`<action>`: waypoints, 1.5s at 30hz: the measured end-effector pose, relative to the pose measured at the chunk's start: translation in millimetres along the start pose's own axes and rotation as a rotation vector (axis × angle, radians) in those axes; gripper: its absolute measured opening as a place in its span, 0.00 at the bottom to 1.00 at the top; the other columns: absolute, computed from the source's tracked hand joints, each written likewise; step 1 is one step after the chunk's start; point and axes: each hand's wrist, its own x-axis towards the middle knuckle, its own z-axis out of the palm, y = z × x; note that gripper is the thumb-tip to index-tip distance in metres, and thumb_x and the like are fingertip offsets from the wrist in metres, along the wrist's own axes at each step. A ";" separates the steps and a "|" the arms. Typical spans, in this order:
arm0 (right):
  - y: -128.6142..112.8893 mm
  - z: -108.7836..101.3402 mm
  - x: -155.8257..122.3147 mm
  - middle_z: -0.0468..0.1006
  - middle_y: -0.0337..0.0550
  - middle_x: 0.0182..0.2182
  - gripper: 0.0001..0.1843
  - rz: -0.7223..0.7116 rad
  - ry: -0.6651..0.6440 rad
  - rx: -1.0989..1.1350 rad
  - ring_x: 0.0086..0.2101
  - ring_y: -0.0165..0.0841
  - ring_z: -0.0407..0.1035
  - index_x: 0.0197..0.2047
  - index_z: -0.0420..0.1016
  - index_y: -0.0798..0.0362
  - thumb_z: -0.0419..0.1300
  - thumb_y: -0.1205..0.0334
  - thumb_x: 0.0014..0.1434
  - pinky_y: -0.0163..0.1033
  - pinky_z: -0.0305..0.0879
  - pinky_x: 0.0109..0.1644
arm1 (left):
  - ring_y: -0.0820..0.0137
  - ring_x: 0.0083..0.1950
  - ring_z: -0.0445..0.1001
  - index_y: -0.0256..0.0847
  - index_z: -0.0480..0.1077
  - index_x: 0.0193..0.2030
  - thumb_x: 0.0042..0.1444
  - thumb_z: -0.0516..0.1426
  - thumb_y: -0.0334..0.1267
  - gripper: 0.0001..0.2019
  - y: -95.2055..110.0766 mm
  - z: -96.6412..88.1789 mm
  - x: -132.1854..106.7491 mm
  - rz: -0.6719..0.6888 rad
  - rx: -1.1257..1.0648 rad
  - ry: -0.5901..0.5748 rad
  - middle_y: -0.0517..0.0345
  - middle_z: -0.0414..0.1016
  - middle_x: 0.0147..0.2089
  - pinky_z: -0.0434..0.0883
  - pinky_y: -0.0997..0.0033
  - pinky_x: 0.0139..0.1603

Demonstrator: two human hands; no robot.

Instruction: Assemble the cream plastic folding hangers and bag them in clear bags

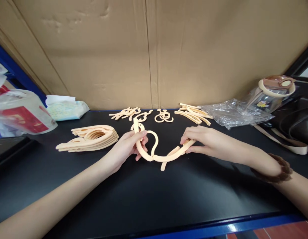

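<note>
A beige plastic folding hanger (166,158), with two curved arms meeting at a joint, is held between my hands above the black tabletop. My left hand (134,142) grips its left arm, thumb in front. My right hand (200,138) pinches the end of its right arm. A curved hook (156,141) rises from near the joint. Another beige strip (164,165) crosses behind the right arm; whether it is attached cannot be told. Left of my left hand lies a stack of folded beige hangers (94,141).
Along the back lie small beige parts (124,113), loose hooks (163,116) and straight strips (193,114). Clear plastic wrap (231,114) and a bottle (268,93) stand right. At left are a tissue pack (66,109), a plastic bag (21,113) and a black device (10,147). Cardboard (99,59) backs the table.
</note>
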 end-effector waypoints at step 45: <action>-7.7 0.0 -3.2 0.75 0.40 0.38 0.17 0.227 -0.036 0.316 0.40 0.34 0.67 0.45 0.70 0.50 0.42 0.54 0.70 0.39 0.59 0.46 | 0.73 0.20 0.64 0.44 0.54 0.37 0.64 0.46 0.35 0.03 -10.0 55.0 -7.4 0.570 1.104 -0.143 0.69 0.63 0.23 0.54 0.75 0.22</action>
